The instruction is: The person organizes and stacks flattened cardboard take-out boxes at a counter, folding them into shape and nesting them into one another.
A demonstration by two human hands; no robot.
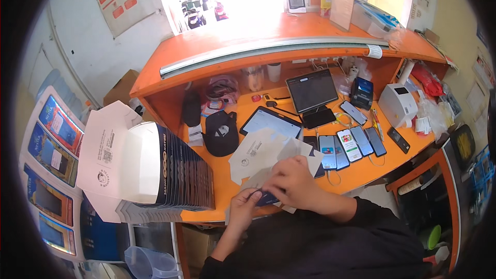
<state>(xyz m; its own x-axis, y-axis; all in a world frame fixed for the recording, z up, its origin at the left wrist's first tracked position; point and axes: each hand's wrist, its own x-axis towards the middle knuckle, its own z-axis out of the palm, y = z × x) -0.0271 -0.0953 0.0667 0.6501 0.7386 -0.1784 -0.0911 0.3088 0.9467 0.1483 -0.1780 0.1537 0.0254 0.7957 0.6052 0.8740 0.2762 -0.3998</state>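
A partly folded paperboard food box [252, 151], white inside and dark blue outside, lies in front of me at the counter's near edge. Its spread flaps bear a printed drawing and a code. My left hand [242, 206] pinches the dark near corner between thumb and fingers. Over the same corner, my right hand [292, 186] bends its fingers onto the board, hiding part of the box. To the left stands a long stack of nested, formed paperboard boxes [186, 174], dark outside, with the white open box [143, 162] at its front end.
On the orange counter [223, 215] are a black cap [221, 133], a tablet [271, 120], a screen on a stand [312, 91], several phones [348, 145] with cables, and a white label printer [399, 104]. A raised shelf [240, 42] runs behind. A clear plastic jug [149, 261] sits low left.
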